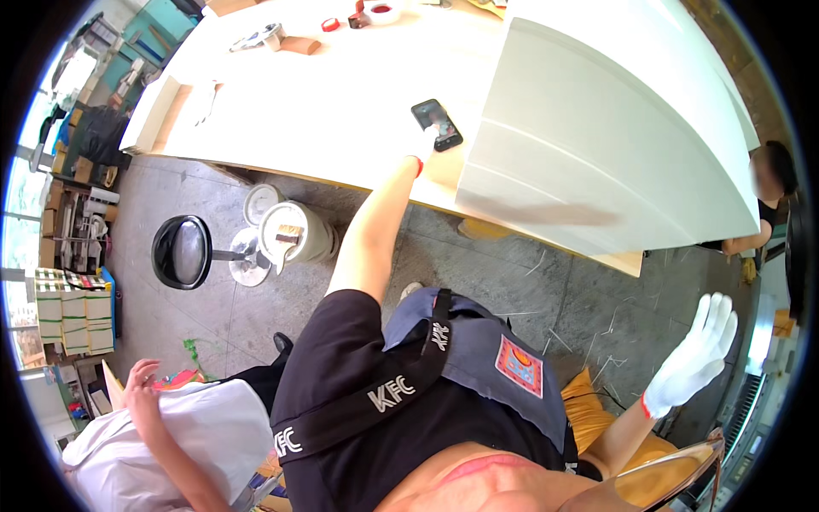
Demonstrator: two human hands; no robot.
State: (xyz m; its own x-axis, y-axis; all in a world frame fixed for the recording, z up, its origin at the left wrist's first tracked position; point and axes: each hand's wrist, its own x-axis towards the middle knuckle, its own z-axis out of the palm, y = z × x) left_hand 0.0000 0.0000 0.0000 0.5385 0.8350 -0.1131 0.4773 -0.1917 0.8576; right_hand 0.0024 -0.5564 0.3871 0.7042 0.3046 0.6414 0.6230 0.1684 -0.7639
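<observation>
My left arm stretches forward over the bright white table (pixel 341 102). At its end my left hand (pixel 424 143), in a white glove with a red cuff, reaches to a dark smartphone (pixel 447 136) with its screen lit. A fingertip seems to touch the phone's left side; glare blends the glove into the tabletop, so the finger pose is unclear. Out to the right, my right hand (pixel 695 358) is raised in a white red-cuffed glove, fingers extended, holding nothing. Right of the phone, a large pale curved panel (pixel 589 145) lies on the table.
Tape rolls (pixel 330 25) and a tape dispenser (pixel 271 36) sit at the table's far side. Left below are a black stool (pixel 182 252) and a bucket (pixel 320 239) with a brush (pixel 288 235) on top. A person in a white shirt (pixel 188 435) is at lower left, another person (pixel 768 205) far right.
</observation>
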